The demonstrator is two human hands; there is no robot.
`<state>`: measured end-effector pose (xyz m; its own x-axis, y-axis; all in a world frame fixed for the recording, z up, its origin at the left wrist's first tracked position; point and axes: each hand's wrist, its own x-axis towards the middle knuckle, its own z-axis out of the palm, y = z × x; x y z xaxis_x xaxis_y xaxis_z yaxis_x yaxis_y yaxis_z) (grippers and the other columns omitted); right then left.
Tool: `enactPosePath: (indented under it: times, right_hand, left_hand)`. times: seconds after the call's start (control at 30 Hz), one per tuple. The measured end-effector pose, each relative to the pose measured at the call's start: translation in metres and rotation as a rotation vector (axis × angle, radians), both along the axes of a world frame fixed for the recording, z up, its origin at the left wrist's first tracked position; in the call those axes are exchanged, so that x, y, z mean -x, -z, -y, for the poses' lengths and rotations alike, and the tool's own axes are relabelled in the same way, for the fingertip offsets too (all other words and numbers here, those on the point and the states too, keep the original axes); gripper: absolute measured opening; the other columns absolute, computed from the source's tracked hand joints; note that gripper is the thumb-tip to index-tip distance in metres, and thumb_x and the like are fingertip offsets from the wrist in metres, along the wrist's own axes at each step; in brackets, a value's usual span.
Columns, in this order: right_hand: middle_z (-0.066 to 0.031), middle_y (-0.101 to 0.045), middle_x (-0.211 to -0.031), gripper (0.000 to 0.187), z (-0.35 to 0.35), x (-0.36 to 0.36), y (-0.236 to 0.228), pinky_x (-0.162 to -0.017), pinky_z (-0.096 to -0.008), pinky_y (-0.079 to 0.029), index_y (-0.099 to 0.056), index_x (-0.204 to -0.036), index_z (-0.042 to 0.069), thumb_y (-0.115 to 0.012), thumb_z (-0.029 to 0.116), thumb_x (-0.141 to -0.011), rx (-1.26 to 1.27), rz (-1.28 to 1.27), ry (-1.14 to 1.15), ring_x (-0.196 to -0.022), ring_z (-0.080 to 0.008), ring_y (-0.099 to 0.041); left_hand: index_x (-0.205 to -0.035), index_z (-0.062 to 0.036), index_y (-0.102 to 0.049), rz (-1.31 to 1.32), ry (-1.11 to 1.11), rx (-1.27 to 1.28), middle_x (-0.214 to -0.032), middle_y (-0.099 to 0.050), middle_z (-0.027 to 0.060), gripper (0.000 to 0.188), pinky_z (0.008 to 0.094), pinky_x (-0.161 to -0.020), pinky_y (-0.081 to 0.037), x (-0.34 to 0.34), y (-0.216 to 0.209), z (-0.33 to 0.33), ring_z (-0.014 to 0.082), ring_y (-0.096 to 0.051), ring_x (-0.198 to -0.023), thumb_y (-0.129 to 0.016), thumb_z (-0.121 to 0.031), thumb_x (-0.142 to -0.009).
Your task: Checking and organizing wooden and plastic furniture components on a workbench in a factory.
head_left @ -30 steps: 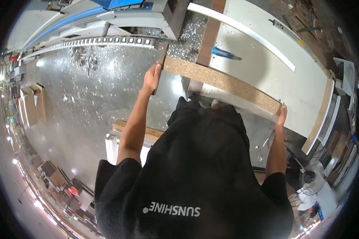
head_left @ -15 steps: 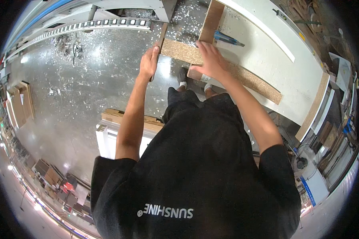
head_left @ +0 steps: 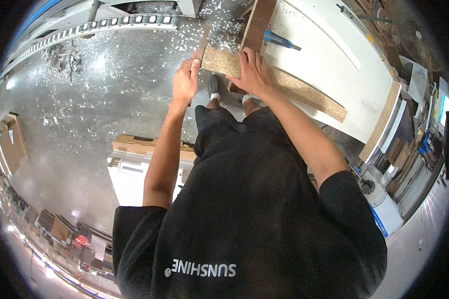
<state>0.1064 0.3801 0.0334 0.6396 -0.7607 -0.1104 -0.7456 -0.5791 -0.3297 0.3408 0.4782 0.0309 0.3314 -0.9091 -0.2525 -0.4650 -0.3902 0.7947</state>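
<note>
A long strip of particleboard (head_left: 304,92) extends over the left edge of the white workbench panel (head_left: 354,107). My right hand (head_left: 253,72) lies across it, fingers over the far edge and thumb on the near side, gripping it. At the strip's left end, my left hand (head_left: 185,82) is closed around a long, thin brownish bar (head_left: 204,37), seen nearly edge-on. The bar stands crosswise against that end; its material is hard to make out. Beyond my right hand, a blue-handled utility knife (head_left: 280,40) rests on the panel, touched by neither hand.
An upright brown board (head_left: 258,25) runs along the bench's left edge. White scraps litter the grey floor (head_left: 119,74). A roller conveyor (head_left: 114,22) stands at the far left. Stacked white panels (head_left: 129,174) are beside my left forearm, and a long white strip (head_left: 324,37) lies on the bench.
The view has shifted slightly, so bench and floor sit a little differently. Both hands keep their holds on the bar and the particleboard strip; the bar stays at the strip's end.
</note>
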Motion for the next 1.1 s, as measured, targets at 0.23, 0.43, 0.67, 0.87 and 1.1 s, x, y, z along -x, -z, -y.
enactPosePath:
  times: [0.23, 0.43, 0.67, 0.87, 1.1]
  right_hand:
    - [-0.0158, -0.053, -0.135, 0.083, 0.003, 0.003, 0.001, -0.108, -0.0514, -0.044, -0.052, -0.139, 0.0, -0.086, 0.05, -0.083, 0.007, -0.014, -0.033, -0.125, -0.0338, -0.052]
    - [-0.0146, -0.054, -0.139, 0.089, 0.002, 0.005, 0.01, -0.105, -0.0506, -0.044, -0.053, -0.141, 0.0, -0.087, 0.054, -0.079, 0.012, -0.043, -0.035, -0.124, -0.0333, -0.053]
    - [-0.0129, -0.055, -0.135, 0.089, 0.002, 0.003, 0.014, -0.105, -0.05, -0.044, -0.054, -0.14, 0.002, -0.089, 0.052, -0.075, 0.039, -0.027, -0.03, -0.121, -0.0322, -0.054]
    - [-0.0127, -0.055, -0.136, 0.09, 0.003, 0.008, 0.015, -0.106, -0.0502, -0.043, -0.054, -0.141, 0.003, -0.09, 0.051, -0.074, 0.042, -0.032, -0.015, -0.123, -0.0323, -0.053]
    - [-0.0135, -0.054, -0.139, 0.091, 0.004, 0.004, 0.012, -0.107, -0.0516, -0.042, -0.051, -0.144, 0.002, -0.09, 0.049, -0.076, -0.038, -0.06, -0.007, -0.125, -0.0325, -0.052]
  left_hand:
    - [-0.149, -0.0069, -0.063, -0.053, 0.003, 0.079, -0.104, -0.072, 0.0237, 0.047, 0.0471, -0.089, -0.053, 0.0, 0.006, 0.003, 0.0416, -0.069, -0.099, -0.045, -0.034, -0.116]
    - [-0.15, -0.0099, -0.063, 0.004, -0.007, -0.005, -0.113, -0.072, 0.0244, 0.05, 0.047, -0.095, -0.052, 0.001, 0.021, 0.005, 0.0418, -0.068, -0.105, -0.045, -0.04, -0.116]
    - [-0.159, -0.0028, -0.05, -0.275, 0.008, 0.024, -0.135, -0.067, 0.0255, 0.058, 0.0466, -0.101, -0.053, -0.003, 0.055, 0.003, 0.037, -0.066, -0.122, -0.041, -0.042, -0.117]
    - [-0.171, -0.0046, -0.026, -0.811, 0.01, -0.089, -0.151, -0.058, 0.0187, 0.069, 0.0439, -0.107, -0.056, -0.008, 0.056, 0.011, 0.0306, -0.061, -0.133, -0.036, -0.047, -0.116]
    - [-0.162, -0.0015, -0.039, -0.868, -0.158, -0.239, -0.143, -0.062, 0.0176, 0.071, 0.0437, -0.102, -0.059, -0.005, 0.052, 0.034, 0.0283, -0.066, -0.124, -0.036, -0.056, -0.116]
